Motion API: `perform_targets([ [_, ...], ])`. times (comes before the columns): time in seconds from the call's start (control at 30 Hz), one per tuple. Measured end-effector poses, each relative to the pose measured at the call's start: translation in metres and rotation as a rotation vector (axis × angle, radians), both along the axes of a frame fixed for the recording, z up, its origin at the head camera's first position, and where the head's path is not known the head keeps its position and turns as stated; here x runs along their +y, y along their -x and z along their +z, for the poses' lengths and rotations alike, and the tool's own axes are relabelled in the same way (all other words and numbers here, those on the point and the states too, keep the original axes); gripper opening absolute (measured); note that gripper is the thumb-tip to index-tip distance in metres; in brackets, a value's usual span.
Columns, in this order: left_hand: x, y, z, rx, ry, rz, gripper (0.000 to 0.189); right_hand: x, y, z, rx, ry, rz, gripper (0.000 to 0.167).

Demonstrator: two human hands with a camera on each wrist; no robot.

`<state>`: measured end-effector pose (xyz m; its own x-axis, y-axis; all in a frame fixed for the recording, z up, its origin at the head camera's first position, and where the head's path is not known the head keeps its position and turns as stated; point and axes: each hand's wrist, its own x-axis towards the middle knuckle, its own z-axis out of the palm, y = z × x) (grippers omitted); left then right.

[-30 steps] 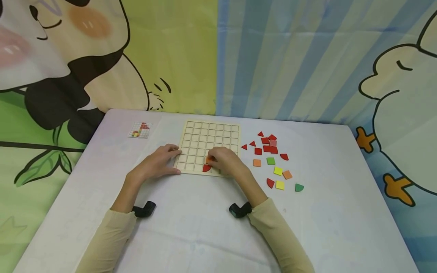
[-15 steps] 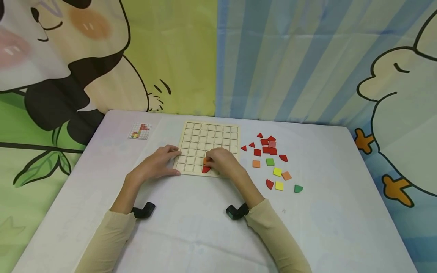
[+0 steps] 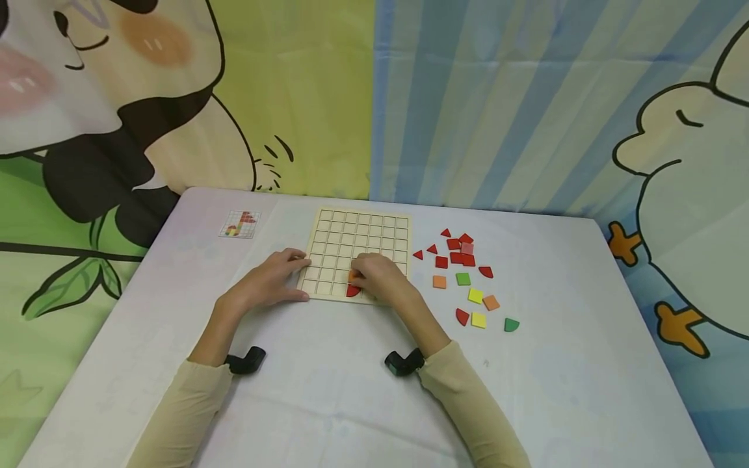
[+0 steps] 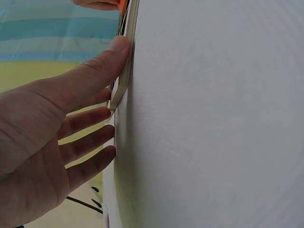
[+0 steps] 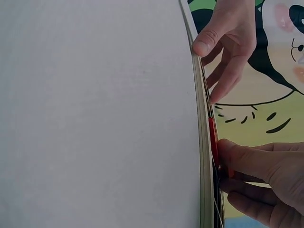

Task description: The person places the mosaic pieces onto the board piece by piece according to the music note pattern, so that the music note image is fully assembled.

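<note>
A pale wooden grid board [image 3: 342, 237] lies on the table in front of me. My left hand [image 3: 270, 279] rests at its left side, the thumb against the near edge by the corner, the other fingers stretched out along the left edge. In the left wrist view, the thumb [image 4: 102, 61] presses on the board's edge. My right hand [image 3: 380, 276] is over the lower middle of the board, pinching an orange square tile [image 3: 352, 275] between thumb and fingers. Just below the orange tile, a red quarter-circle tile [image 3: 353, 290] lies in the bottom row, partly covered by the fingers.
Right of the board lie loose tiles: red squares [image 3: 441, 262], red triangles, red quarter circles, yellow squares [image 3: 478, 320], orange squares [image 3: 439, 282], a green square [image 3: 463, 279] and a green quarter circle [image 3: 512, 324]. A small printed pattern card [image 3: 240, 224] lies at the back left.
The right hand has shifted very slightly left over the same spot, still with the orange tile. The left hand stays at the board's edge. The view has shifted slightly.
</note>
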<state>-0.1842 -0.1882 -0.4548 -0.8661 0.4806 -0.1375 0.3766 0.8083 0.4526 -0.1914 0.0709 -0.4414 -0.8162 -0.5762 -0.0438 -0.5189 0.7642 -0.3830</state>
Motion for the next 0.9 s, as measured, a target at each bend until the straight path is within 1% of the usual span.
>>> perform_targets([
  [0.2, 0.000, 0.001, -0.001, -0.009, -0.006, 0.007, 0.079, -0.001, 0.000, -0.001, 0.003, -0.018, -0.003, 0.013],
  [0.4, -0.001, 0.001, -0.002, -0.005, -0.003, 0.007, 0.079, -0.001, -0.002, 0.001, -0.016, -0.041, 0.018, 0.011],
  [0.5, -0.001, 0.000, -0.002, -0.006, -0.005, 0.008, 0.080, 0.001, -0.004, 0.004, -0.060, -0.045, 0.018, 0.015],
  [0.63, -0.001, -0.001, -0.002, -0.008, -0.004, 0.013, 0.080, 0.006, -0.006, 0.008, -0.116, -0.039, 0.042, 0.027],
  [0.7, -0.001, -0.001, -0.002, -0.010, -0.009, 0.013, 0.079, 0.013, -0.006, 0.014, -0.136, -0.016, 0.044, 0.034],
  [0.77, -0.001, -0.002, -0.001, -0.013, -0.017, 0.011, 0.080, 0.027, -0.008, 0.026, -0.160, 0.010, 0.017, 0.044],
  [0.83, 0.000, -0.002, -0.001, -0.011, -0.017, 0.006, 0.079, 0.047, -0.009, 0.042, -0.188, 0.049, -0.040, 0.053],
  [0.9, 0.000, -0.002, -0.001, -0.006, -0.015, 0.002, 0.080, 0.073, -0.010, 0.057, -0.203, 0.077, -0.119, 0.058],
])
